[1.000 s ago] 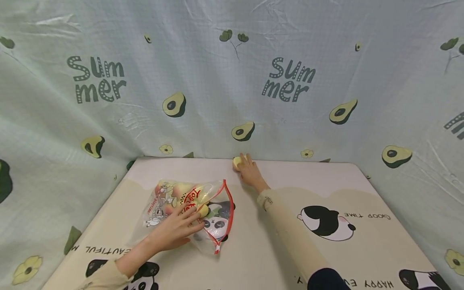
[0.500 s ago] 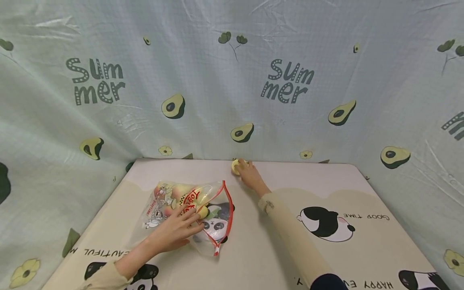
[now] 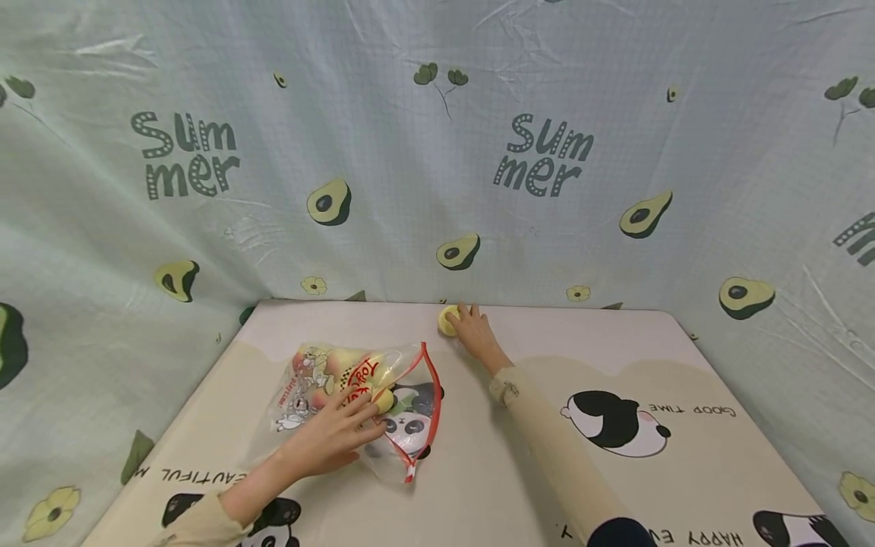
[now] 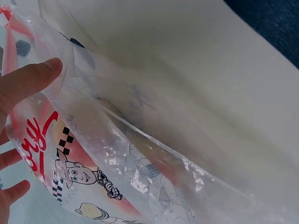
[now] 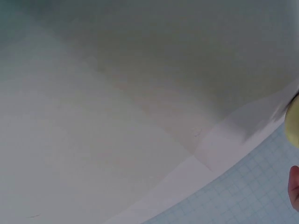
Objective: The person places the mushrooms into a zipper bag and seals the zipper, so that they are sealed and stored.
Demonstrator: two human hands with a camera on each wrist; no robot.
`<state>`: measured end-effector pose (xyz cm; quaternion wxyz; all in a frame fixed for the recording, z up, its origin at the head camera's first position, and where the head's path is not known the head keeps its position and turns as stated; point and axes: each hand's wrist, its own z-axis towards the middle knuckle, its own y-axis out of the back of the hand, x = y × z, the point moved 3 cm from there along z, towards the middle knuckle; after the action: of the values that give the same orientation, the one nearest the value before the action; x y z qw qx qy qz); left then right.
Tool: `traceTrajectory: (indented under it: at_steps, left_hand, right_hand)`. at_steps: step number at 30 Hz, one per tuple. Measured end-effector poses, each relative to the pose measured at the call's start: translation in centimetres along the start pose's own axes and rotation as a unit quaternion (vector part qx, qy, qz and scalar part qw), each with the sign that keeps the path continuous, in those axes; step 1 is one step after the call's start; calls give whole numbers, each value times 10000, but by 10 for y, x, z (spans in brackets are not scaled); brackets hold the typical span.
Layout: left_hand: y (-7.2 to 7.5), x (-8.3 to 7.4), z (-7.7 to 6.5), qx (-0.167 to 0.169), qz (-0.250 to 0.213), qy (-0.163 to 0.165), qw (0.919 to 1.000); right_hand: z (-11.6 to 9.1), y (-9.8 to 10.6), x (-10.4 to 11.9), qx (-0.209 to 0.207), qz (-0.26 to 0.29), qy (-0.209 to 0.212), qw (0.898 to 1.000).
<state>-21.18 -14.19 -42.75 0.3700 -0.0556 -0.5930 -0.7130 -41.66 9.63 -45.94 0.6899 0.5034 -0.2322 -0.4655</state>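
My left hand [image 3: 333, 434] rests with spread fingers on a clear plastic zip bag [image 3: 294, 395] with red printing and a red zip edge. Red-and-yellow rounded, fruit-like things [image 3: 342, 361] show through its film. In the left wrist view the thumb [image 4: 39, 79] lies on the bag's film. At the table's far edge my right hand [image 3: 476, 333] holds a pale yellow round thing [image 3: 447, 322], fingers over its right side. Its kind cannot be told. Only a slice of the yellow thing [image 5: 293, 121] and one fingertip [image 5: 294, 186] enter the right wrist view.
The table [image 3: 506, 471] wears a cream cover printed with pandas and lettering. A pale green curtain [image 3: 383, 137] with avocado prints hangs behind the far edge and down both sides.
My right hand and the yellow round thing have come slightly nearer from the far edge, and more of the thing shows. The left hand and the bag stay put.
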Motion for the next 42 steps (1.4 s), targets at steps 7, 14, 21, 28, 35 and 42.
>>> traceTrajectory:
  at_steps: [7,14,21,28,35,42]
  left_hand:
    - [1,0,1,81,33,-61,9999]
    - [2,1,3,229,-110,-123,9996]
    - [0,0,5,276,-263,-199,9991]
    - [-2,-1,5,208,-163,-132,9996]
    - [-3,-3,4,144,-71,-76,9998]
    - [0,-4,3,181,-90,24,9998]
  right_hand:
    - [-3,1,-2,-234,-55,161,9996]
    - [-6,7,-2,-284,94,428,9986]
    - [-22,17,-3,-417,200,694,9965]
    - [-37,32,-2,-596,440,930,9929]
    - [-57,52,6,-797,751,1288,9856]
    - [-74,65,18,-908,858,1591,9793]
